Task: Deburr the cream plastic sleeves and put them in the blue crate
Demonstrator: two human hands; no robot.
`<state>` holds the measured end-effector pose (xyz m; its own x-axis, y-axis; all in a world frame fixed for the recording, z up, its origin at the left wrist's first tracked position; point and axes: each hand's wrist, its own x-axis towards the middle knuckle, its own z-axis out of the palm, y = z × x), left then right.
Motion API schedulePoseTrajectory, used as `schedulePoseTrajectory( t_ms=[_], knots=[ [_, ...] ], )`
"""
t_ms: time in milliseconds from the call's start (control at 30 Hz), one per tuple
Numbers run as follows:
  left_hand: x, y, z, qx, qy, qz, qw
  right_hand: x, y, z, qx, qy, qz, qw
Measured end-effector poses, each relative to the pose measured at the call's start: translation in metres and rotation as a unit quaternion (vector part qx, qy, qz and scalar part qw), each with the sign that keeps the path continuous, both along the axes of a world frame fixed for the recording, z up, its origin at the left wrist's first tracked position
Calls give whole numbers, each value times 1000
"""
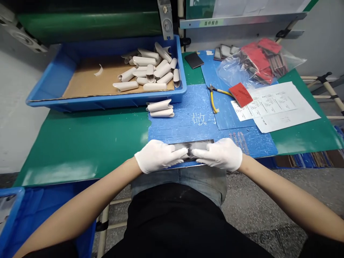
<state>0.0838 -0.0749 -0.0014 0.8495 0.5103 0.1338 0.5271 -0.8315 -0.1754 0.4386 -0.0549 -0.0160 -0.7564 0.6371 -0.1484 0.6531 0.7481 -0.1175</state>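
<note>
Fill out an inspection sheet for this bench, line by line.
Surface: green tabletop with scuffed blue mats.
Job's things: dark flat piece at the near edge; pale curved pieces before the blue tray and inside it.
Clutter: yellow-handled pliers, loose red pad, bagged red pads, printed sheets.
Grips: left grip and right grip, both white-gloved, fingers over the dark flat piece; how far closed, unclear.
Cables: nothing seen.
Surroundings: pale wall, speckled floor.

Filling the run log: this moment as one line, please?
left hand: on dark block | right hand: on dark block | beyond: two pale pieces, blue bin
</note>
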Motion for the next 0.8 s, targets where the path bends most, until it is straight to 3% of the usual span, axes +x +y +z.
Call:
schedulePoseTrajectory(
  t_ms=[100, 167, 300, 433, 600, 700, 800],
  knots=[
    [0, -2, 2, 19, -17, -15, 1000, 3, 0, -5, 129, 71, 68, 987],
    [1, -3, 4, 32, -33, -9, 999, 4, -1, -7, 177, 101, 78, 976],
    [4, -4, 7, 26, -40, -30, 998, 2, -2, -9, 140, 92, 81, 983],
    [5, -4, 8, 25, -30, -13, 999, -1, -3, -9, 92, 96, 21, 991],
    [-2, -6, 6, 23, -19, -10, 999, 1, -9, -6, 37, 102, -9, 994],
    [4, -4, 7, -5, -5, 15, 1000, 3, -7, 3, 53, 70, -32, 996],
    [16, -1, 16, -83, 37, 31, 995, 0, 0, 30, 150, 21, -56, 987]
  ],
)
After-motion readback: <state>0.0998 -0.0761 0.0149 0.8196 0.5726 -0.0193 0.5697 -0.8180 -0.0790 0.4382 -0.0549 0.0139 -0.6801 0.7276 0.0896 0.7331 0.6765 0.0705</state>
